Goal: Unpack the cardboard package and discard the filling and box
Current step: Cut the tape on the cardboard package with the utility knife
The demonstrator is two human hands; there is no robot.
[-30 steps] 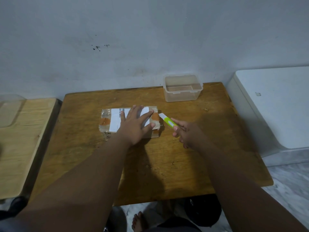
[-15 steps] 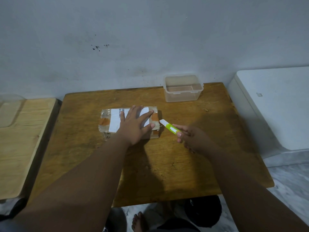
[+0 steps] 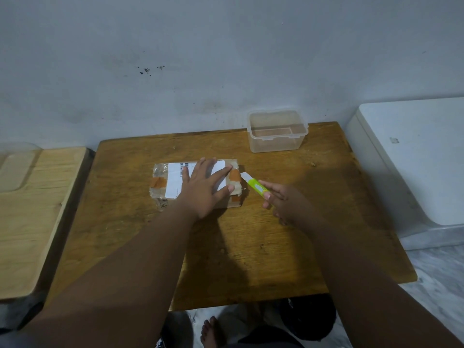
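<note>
A small cardboard package (image 3: 163, 183), wrapped in clear and orange tape with a white shipping label, lies flat near the middle of the wooden table (image 3: 251, 247). My left hand (image 3: 203, 189) presses down flat on top of it, fingers spread, covering most of the label. My right hand (image 3: 286, 202) grips a green utility knife (image 3: 256, 188) just right of the package. The knife's white blade end points at the package's right edge and is touching or nearly touching it.
An open clear plastic container (image 3: 277, 130) stands at the table's back, right of centre. A lighter wooden surface (image 3: 32, 212) adjoins on the left, a white appliance (image 3: 414, 159) on the right. The wall is close behind. My feet show under the table's front edge.
My right hand with the knife drew back slightly to the right and down, then shifted again toward the package's right edge. My left hand and the package stayed put.
</note>
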